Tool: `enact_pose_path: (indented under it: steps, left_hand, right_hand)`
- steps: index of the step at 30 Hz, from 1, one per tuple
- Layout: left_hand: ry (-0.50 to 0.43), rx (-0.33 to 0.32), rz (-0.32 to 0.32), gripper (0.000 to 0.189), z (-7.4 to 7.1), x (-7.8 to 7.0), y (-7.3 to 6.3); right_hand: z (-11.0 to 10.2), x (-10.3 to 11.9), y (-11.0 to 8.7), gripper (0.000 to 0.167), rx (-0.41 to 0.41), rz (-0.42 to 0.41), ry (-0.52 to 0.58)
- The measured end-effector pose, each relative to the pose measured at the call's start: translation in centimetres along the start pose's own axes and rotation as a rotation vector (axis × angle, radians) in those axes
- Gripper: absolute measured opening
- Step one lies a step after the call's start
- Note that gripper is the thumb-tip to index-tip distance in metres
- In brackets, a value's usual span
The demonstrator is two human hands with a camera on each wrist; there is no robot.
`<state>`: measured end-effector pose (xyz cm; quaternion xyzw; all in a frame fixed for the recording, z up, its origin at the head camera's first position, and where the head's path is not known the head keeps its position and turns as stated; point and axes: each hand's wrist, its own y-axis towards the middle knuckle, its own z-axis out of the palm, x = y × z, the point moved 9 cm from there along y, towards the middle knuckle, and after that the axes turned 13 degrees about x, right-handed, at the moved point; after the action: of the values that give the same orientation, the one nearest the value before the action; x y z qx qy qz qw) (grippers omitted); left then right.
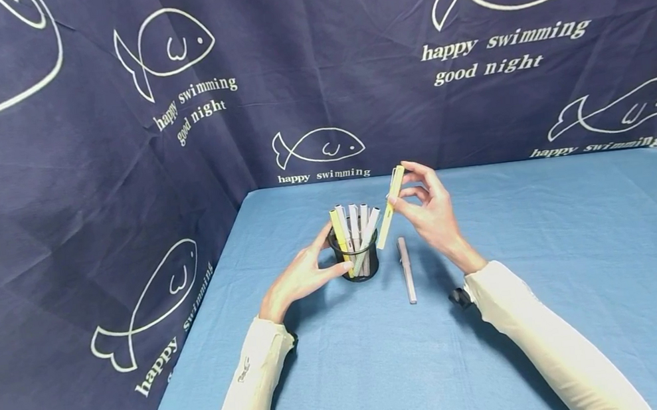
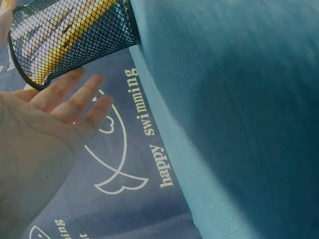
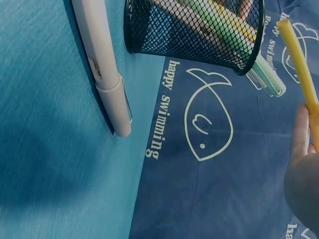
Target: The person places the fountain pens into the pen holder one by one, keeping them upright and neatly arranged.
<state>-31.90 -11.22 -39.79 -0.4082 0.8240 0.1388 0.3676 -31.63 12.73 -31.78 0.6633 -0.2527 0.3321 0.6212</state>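
Note:
A black mesh pen holder stands upright on the table with several white and yellow pens in it. My left hand holds it from the left, thumb across the front and a finger behind the rim. In the left wrist view, the other fingers extend past the mesh. My right hand pinches a yellow pen near its upper end, thumb against fingers. This pen tilts, its lower end close to the holder's right rim. In the right wrist view, a pale green pen sticks out of the holder.
One pale pinkish-grey pen lies on the blue tablecloth, right of the holder and below the right hand. Dark blue curtains with white fish drawings stand behind the table and along its left side.

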Motion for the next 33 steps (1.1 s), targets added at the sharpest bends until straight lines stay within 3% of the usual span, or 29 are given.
enact_pose_path:
  steps: [33]
  left_hand:
    - [0.005, -0.004, 0.008, 0.097, 0.0, 0.1, 0.1]
  right_hand:
    - [1.3, -0.3, -0.1, 0.066, -0.005, 0.020, 0.021]
